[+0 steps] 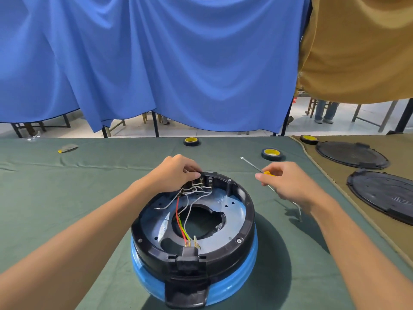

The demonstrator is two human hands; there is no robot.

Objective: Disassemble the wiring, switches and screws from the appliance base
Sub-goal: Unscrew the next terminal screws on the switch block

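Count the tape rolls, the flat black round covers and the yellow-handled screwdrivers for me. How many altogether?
Tape rolls: 3
Flat black round covers: 2
Yellow-handled screwdrivers: 1
Total: 6

Bright, even diffuse illumination, soft shadows falling right of the appliance base (194,231), sharp centre, fisheye bowing toward edges.

no readable text, labels or numbers
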